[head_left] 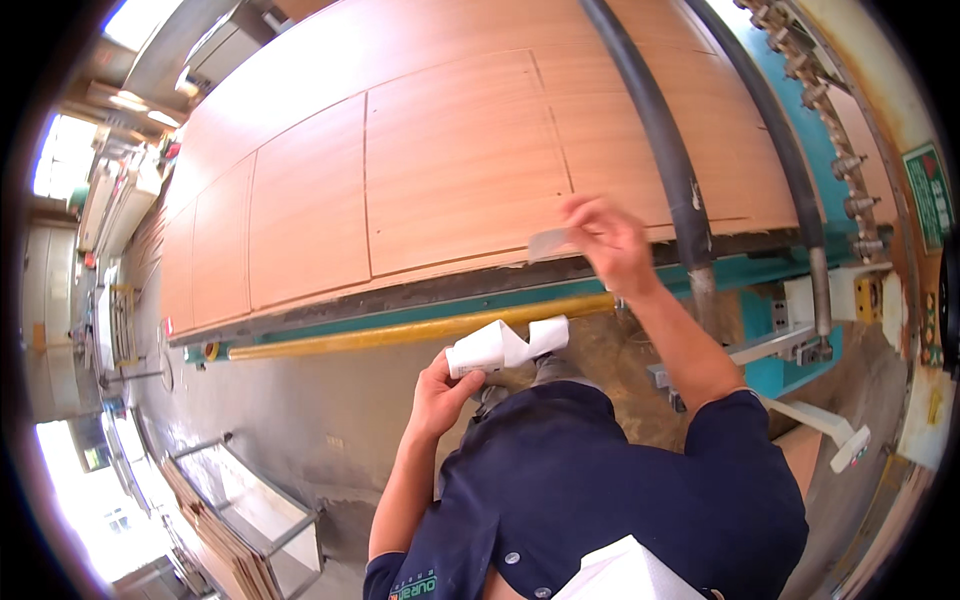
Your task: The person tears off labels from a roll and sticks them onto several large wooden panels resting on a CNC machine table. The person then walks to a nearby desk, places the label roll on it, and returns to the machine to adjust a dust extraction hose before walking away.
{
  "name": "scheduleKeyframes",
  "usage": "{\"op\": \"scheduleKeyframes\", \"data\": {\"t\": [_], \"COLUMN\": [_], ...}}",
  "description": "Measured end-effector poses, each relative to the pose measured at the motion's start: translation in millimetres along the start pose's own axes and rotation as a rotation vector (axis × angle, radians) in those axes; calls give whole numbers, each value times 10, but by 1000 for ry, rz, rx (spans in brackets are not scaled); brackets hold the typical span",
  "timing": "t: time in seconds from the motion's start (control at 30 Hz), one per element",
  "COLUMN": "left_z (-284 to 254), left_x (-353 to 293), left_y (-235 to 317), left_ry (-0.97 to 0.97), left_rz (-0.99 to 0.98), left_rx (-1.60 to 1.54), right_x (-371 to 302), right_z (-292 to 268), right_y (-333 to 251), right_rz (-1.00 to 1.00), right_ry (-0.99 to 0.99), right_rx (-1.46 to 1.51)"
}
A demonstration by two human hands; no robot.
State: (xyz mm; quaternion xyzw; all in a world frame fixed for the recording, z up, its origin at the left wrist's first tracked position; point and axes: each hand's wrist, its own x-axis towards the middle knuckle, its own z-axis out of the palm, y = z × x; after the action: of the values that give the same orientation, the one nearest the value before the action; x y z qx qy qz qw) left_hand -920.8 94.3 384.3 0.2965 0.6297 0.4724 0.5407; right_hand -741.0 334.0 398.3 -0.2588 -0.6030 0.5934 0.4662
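Note:
My left hand [437, 395] is closed on one end of a folded strip of white labels [488, 346], held low in front of my body. The strip's loose end curls away to the right. Higher up, at the near edge of a large wood-grain sheet [460, 170], my right hand [613, 245] pinches a small, pale label [547, 243]. Motion blurs this hand and the label a little. Cut lines divide the sheet into several rectangular panels, and it lies flat on the machine's bed.
Two black padded bars [655, 125] cross the sheet at the right. Along the bed's near side runs a yellow rail [420, 334]. A white arm [825, 425] juts out at the lower right, and a metal cart [270, 545] stands at lower left beside stacked boards [225, 540].

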Motion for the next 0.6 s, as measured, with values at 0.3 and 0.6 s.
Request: {"op": "scheduleKeyframes", "data": {"t": [0.3, 0.6], "left_z": [119, 234], "left_x": [-13, -77], "left_y": [43, -99], "left_ry": [120, 190], "left_rz": [6, -29], "left_rx": [-110, -152], "right_x": [-3, -50], "right_z": [-221, -507], "right_y": [-567, -586], "right_rz": [-948, -1002], "right_ry": [-63, -60], "right_rx": [-600, -555]}}
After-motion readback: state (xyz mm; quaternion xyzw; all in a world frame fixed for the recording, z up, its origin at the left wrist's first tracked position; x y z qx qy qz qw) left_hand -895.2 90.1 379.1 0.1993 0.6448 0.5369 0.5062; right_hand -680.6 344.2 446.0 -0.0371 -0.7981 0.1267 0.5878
